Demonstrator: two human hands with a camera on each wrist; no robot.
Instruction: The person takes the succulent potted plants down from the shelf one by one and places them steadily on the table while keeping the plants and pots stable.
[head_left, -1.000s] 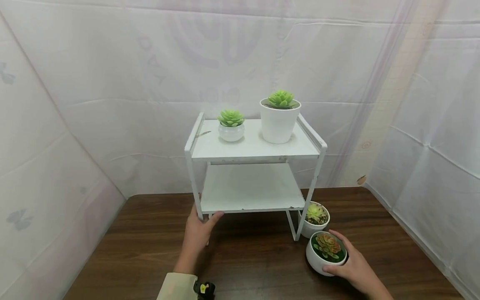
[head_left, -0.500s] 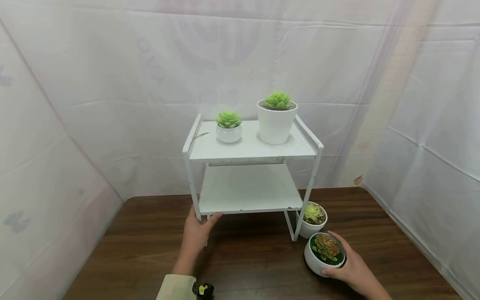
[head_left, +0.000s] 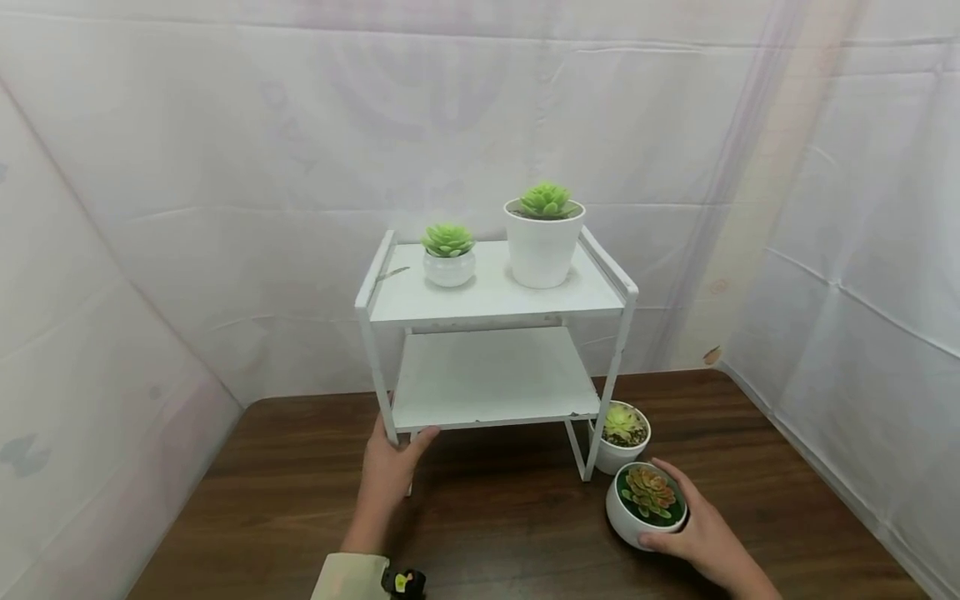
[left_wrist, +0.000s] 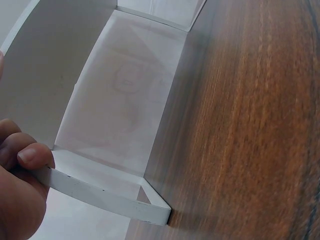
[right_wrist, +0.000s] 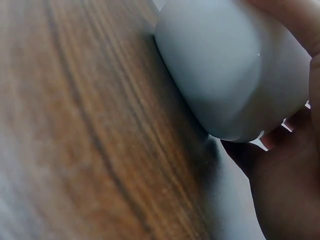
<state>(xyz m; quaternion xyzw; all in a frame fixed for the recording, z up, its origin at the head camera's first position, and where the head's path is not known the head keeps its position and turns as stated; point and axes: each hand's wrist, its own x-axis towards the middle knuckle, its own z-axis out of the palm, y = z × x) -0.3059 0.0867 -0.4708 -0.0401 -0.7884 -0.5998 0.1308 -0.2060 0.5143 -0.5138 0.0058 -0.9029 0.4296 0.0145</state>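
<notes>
My left hand grips the left side of a white two-tier shelf at its lower board. In the left wrist view, curled fingers wrap a white metal bar of the frame. On the right, my right hand holds a low round white pot with a reddish-green succulent, thumb and fingers around its side. The right wrist view shows that pot close to the wood, its underside dark with shadow. Just behind it, another white pot with a pale green succulent stands beside the shelf's right leg.
The top tier bears a small white pot and a taller white pot, each with a bright green succulent. Brown wooden table lies underneath. White cloth hangs behind and at both sides.
The whole scene slides slightly left in the head view. Both hands keep their grip, and the shelf and pots keep nearly the same places relative to one another.
</notes>
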